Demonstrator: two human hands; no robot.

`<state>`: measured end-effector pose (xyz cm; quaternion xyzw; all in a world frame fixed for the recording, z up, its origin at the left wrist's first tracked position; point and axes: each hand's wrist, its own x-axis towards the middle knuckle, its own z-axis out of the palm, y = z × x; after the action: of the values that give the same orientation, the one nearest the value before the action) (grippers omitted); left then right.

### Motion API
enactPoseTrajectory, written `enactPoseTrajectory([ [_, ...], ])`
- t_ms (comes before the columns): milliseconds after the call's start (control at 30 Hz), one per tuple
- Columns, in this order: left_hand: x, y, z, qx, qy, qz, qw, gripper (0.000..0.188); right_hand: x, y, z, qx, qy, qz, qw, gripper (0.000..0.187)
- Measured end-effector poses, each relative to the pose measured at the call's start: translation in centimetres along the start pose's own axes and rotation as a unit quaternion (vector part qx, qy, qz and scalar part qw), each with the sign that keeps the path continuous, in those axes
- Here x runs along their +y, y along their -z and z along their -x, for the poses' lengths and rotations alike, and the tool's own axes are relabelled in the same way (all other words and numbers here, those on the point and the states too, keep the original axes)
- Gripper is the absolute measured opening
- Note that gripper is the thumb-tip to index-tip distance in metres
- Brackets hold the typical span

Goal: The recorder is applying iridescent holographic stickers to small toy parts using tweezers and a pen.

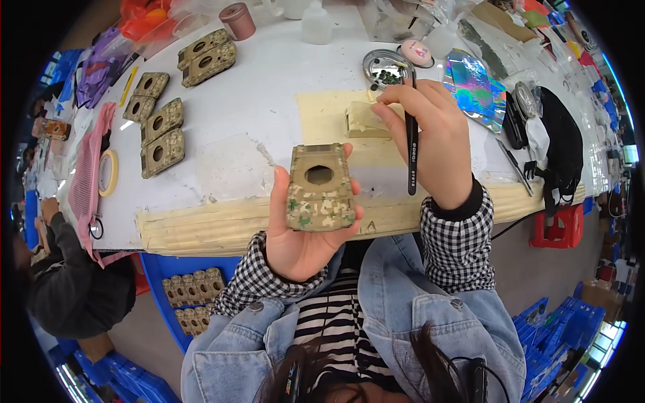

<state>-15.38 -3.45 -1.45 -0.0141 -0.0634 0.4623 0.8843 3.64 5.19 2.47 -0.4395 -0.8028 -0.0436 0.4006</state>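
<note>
On my left hand (295,248) rests a camouflage plastic casing (321,201) with a round hole through its upper part; the fingers and thumb grip its sides. My right hand (437,134) is bent over the table, holding black tweezers (412,158) between its fingers, their blunt end pointing toward me. Its thumb and index finger meet beside a small block wrapped in cream tape (363,124). Whether they pinch something tiny, I cannot tell. Just beyond them is a round clear dish (371,66) with several small dark pieces.
Joined camouflage casings (163,144) lie at the left, with more (207,59) farther back. A tape roll (108,172) and pink mesh (87,178) lie near the left edge. Iridescent film (474,91) and black cloth (561,134) are at right. A blue tray (161,269) holds casings below. A co-worker (80,289) sits at left.
</note>
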Motion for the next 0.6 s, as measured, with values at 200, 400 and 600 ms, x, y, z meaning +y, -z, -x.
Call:
enactPoseTrajectory([
  [200, -0.4, 0.2, -0.5, 0.013, 0.03, -0.017, 0.999, 0.071, -0.3, 0.8, -0.3, 0.044, 0.007, -0.017, 0.999, 0.015],
  [400, -1.1, 0.1, -0.5, 0.066, 0.018, -0.034, 0.997, 0.076, -3.3, 3.1, 1.0, 0.081, -0.073, -0.244, 0.964, 0.013],
  [600, -2.0, -0.1, -0.3, 0.094, -0.004, -0.187, 0.978, 0.055, -5.5, 3.3, 2.7, -0.035, -0.164, -0.462, 0.871, 0.013],
])
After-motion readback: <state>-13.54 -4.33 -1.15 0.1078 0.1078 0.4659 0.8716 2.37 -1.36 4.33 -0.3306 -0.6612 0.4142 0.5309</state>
